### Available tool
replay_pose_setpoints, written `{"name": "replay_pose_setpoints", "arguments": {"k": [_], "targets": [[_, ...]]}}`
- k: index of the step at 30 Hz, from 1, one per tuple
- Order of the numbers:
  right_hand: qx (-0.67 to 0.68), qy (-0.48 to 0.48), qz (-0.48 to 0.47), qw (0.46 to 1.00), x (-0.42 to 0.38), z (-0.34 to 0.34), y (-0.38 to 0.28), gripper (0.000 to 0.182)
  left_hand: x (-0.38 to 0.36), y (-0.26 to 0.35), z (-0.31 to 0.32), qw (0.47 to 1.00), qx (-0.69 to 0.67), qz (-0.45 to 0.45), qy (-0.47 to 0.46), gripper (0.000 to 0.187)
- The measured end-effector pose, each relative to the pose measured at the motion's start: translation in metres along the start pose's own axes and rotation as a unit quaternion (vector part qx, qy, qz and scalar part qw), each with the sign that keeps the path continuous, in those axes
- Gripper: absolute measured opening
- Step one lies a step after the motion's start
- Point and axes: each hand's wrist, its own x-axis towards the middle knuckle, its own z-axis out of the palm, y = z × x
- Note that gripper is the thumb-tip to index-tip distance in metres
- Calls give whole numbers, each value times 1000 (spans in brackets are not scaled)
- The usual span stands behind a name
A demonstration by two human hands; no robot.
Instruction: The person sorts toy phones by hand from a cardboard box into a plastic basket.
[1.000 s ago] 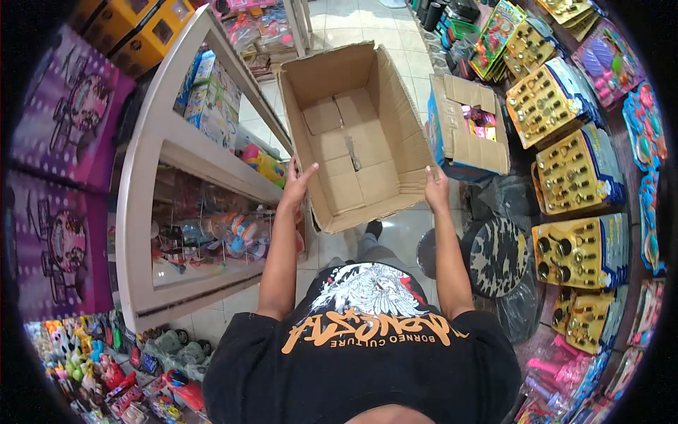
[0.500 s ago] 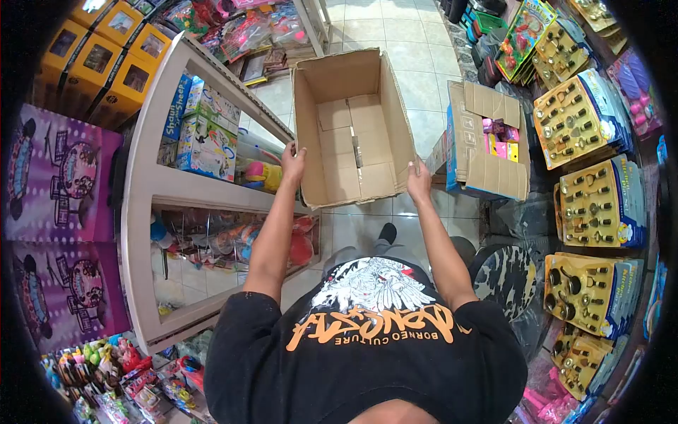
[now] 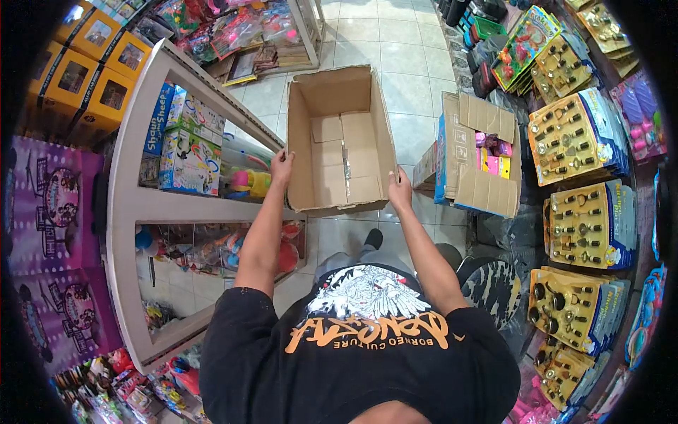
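Note:
Between my two hands is an open cardboard box (image 3: 337, 191), its top facing me and a slit showing in its bottom; nothing else shows inside. My left hand (image 3: 282, 168) grips the box's left side near its lower corner. On the opposite side, my right hand (image 3: 400, 188) grips the right wall, thumb up at the rim. Right of the box stands a second, blue-edged carton (image 3: 487, 192) with open flaps and pink and yellow packs (image 3: 494, 157) inside.
At the left is a white-framed display case (image 3: 127, 205) with boxed toys (image 3: 189, 162). Yellow boxes (image 3: 81, 85) and purple boxes (image 3: 60, 205) stand beyond it. Carded kitchen play sets (image 3: 583, 226) line the right side. A camouflage-patterned stool (image 3: 492, 290) is near my right arm.
The box and both my hands sit slightly further left and lower in the view. The surroundings have shifted a little too. Both hands keep their hold.

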Motion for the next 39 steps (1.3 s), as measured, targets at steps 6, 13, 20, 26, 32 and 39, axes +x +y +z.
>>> {"name": "replay_pose_setpoints", "arguments": {"k": [6, 13, 20, 26, 32, 39], "targets": [[0, -40, 30, 999, 15, -1, 15, 53, -24, 26, -2, 996, -55, -64, -19, 45], [45, -51, 39, 997, -3, -19, 7, 64, -38, -12, -30, 989, -95, -63, -91, 64], [116, 32, 101, 988, -36, -28, 62, 70, -129, -63, -42, 955, -157, -253, 18, 76], [-146, -169, 127, 966, -124, -32, 219, 52, -221, -184, -21, 912, -127, -389, -14, 61], [109, -176, 515, 832, -229, -59, 274, 58, -279, -230, 20, 810, 267, 38, -522, 51], [-10, -169, 370, 913, -248, -97, 182, 56, -260, -98, 60, 777, 203, -255, -538, 61]]}}
